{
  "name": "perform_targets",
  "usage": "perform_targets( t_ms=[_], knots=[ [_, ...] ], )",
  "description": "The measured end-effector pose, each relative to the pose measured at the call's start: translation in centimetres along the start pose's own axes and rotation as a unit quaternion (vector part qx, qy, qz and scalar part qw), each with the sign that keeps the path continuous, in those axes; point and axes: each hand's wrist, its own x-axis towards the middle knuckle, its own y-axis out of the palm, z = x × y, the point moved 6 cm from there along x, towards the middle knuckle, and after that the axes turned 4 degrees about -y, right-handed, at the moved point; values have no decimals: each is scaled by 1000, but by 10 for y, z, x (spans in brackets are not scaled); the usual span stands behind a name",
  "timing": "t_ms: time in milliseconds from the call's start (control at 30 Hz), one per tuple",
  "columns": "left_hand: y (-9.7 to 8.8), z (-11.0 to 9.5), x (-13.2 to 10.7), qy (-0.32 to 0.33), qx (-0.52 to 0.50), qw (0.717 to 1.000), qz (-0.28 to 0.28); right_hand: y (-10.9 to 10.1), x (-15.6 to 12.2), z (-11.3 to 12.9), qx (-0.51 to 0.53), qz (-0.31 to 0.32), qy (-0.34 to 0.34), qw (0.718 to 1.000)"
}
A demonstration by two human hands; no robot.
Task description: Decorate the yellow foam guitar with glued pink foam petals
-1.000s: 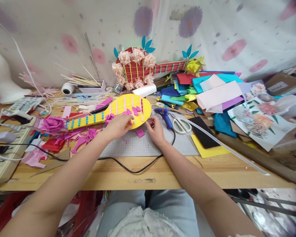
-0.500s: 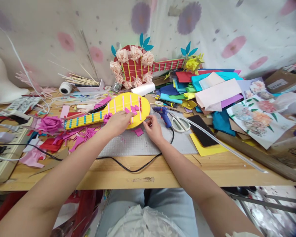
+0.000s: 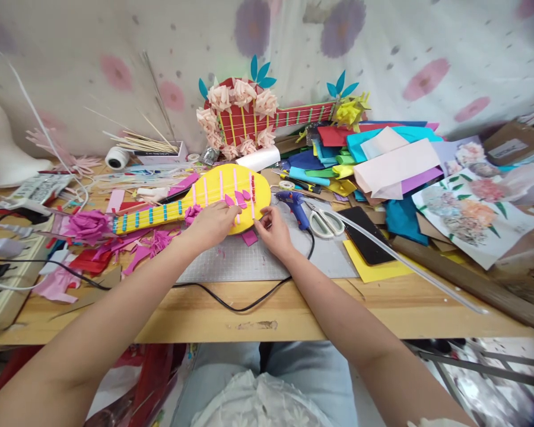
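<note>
A yellow craft guitar (image 3: 211,181) lies at a slant on the grey cutting mat (image 3: 218,265), with pink strips across its body and blue bands on its neck. My left hand (image 3: 213,224) rests palm down on the body, fingers stretched beside pink paper petals (image 3: 241,197). At the guitar's lower right rim is my right hand (image 3: 273,230), its fingers curled and thumb and forefinger closed on the edge. A pink paper flower (image 3: 89,226) sits at the neck's far end. Beneath the rim a pink paper scrap (image 3: 250,238) shows.
To the right lie a blue glue gun (image 3: 296,209), scissors (image 3: 326,223) and a black phone (image 3: 365,235). Behind stands a red guitar (image 3: 244,118) with paper roses. Coloured paper (image 3: 394,166) is heaped at the back right. A black cord (image 3: 231,307) loops along the front.
My right fingers have shifted slightly left along the guitar's rim. My left hand has moved slightly left and down, staying on the body. The guitar lies almost as before.
</note>
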Motion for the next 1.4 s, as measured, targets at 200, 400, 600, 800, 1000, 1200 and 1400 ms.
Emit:
perform_targets(
  t_ms=[200,400,600,800,1000,1200,1400],
  knots=[
    [-16,3,-4,5,-37,999,-21,-3,1,-2,12,-4,-2,1000],
    [-36,39,-13,-116,-121,980,-104,-7,1,-3,17,-12,8,1000],
    [-37,69,-31,-271,-200,929,-151,-11,-1,-8,4,-35,17,999],
    [-29,69,-35,-258,-239,925,-145,-17,-2,-7,-20,-54,13,998],
    [-40,70,-41,-285,-197,914,-210,-17,-3,-8,-26,-23,25,999],
    [-36,65,-43,-323,-226,896,-204,-23,1,-11,-44,-3,23,999],
    [-35,57,-16,-278,-207,919,-189,-25,4,-9,-62,-5,-20,998]
  ],
)
